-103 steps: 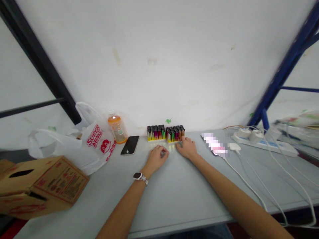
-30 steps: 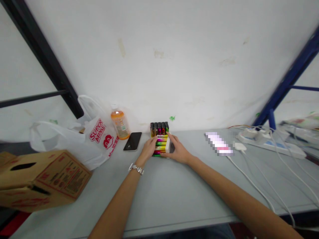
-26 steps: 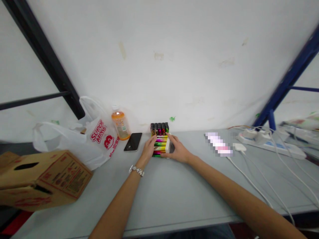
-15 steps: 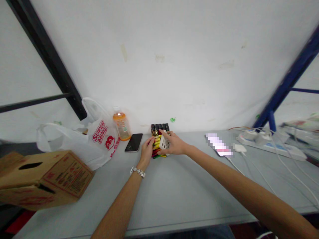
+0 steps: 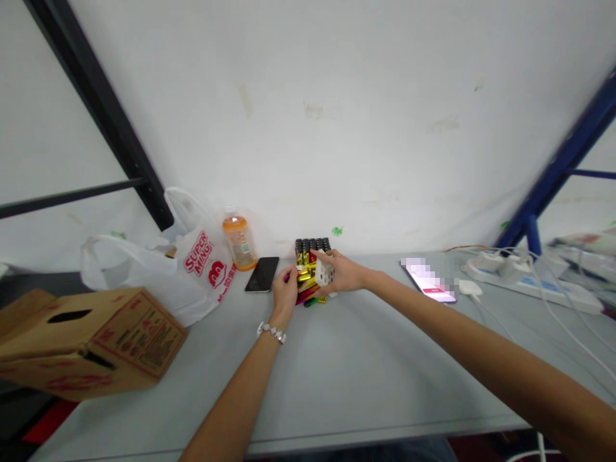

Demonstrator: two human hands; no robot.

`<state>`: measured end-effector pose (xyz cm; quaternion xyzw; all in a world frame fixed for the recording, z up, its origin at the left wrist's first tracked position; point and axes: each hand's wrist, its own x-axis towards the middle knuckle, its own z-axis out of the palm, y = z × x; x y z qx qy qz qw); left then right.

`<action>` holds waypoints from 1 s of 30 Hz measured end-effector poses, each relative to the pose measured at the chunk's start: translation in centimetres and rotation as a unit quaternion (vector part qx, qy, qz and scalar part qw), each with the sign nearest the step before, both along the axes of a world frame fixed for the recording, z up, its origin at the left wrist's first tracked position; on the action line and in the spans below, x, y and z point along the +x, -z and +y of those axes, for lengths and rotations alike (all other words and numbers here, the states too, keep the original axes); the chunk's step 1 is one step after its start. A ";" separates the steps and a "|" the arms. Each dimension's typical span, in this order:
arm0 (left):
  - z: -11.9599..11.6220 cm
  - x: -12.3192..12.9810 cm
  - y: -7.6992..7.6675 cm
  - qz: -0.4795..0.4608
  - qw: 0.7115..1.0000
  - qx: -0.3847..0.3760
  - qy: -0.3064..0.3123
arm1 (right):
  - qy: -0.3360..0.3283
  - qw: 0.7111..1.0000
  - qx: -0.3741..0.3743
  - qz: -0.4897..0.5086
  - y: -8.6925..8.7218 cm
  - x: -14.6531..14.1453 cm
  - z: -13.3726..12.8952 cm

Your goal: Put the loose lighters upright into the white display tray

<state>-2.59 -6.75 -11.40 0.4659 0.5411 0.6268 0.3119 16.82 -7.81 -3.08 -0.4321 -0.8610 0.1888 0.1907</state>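
Observation:
My right hand (image 5: 347,273) grips a small white block with rows of dark holes (image 5: 324,273), tilted on its side. Slim shiny tubes (image 5: 306,274), mostly yellow, stick out of its left side. At their outer ends my left hand (image 5: 285,289) has its fingers pinched together, with a dark purplish tube tip showing between them. Red and green tubes (image 5: 312,299) lie low, beneath the block. Just behind stands a cluster of black-capped tubes (image 5: 312,245) in rows, partly covered by my right fingers. What the tubes contain cannot be made out.
To the left are a dark phone (image 5: 262,274), an orange drink bottle (image 5: 239,242), a white plastic bag (image 5: 199,276) and a cardboard box (image 5: 129,337). A lit phone (image 5: 428,280), a white charger (image 5: 470,288) and a power strip (image 5: 534,282) with cables lie right. The wall is behind.
My left fingers have shifted slightly on the tube ends and curled closer. The white block has turned a little in my right hand. The whole view has shifted slightly.

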 end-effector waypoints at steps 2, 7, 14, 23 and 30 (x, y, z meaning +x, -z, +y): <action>0.0 0.0 -0.1 0.009 1.000 -0.015 -0.007 | -0.004 1.000 0.003 -0.004 -0.1 0.3 0.2; -0.6 0.2 -0.6 0.070 0.997 -0.014 -0.036 | -0.005 1.000 -0.008 -0.018 -0.7 1.1 0.4; -1.1 0.4 -0.5 0.189 0.979 0.043 -0.057 | -0.013 0.999 -0.033 -0.025 -2.0 2.0 -0.2; -1.5 0.6 -0.5 0.230 0.970 0.066 -0.054 | -0.032 0.999 -0.021 -0.006 -3.1 3.7 0.5; -1.8 0.8 -0.5 0.246 0.966 0.061 -0.055 | 0.042 0.992 -0.021 0.113 -0.7 5.3 -1.6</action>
